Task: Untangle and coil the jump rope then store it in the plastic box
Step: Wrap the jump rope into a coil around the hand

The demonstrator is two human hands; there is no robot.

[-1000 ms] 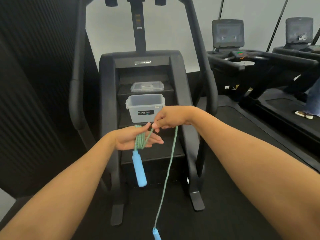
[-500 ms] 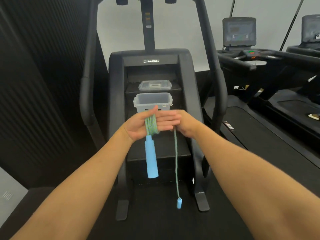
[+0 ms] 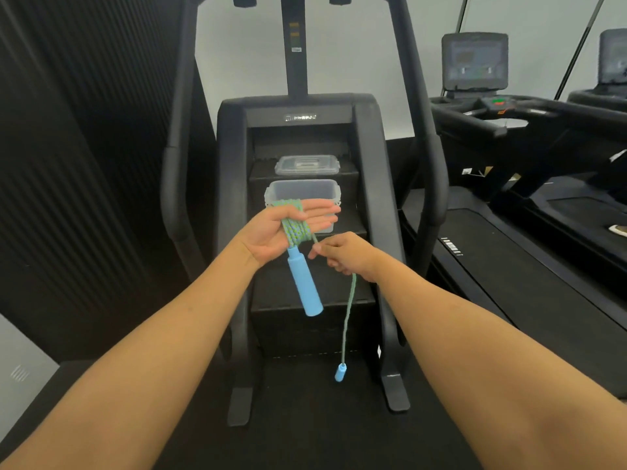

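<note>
Most of our green braided jump rope (image 3: 296, 230) wraps our flat left hand (image 3: 264, 234) before the empty clear plastic box (image 3: 305, 195); our right hand (image 3: 346, 254) pinches the unwound tail (image 3: 349, 310).

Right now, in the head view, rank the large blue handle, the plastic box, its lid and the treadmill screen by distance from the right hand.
From the right hand:
1. large blue handle, just left.
2. plastic box, on the step ahead.
3. lid, one step higher.
4. treadmill screen, far right.
</note>
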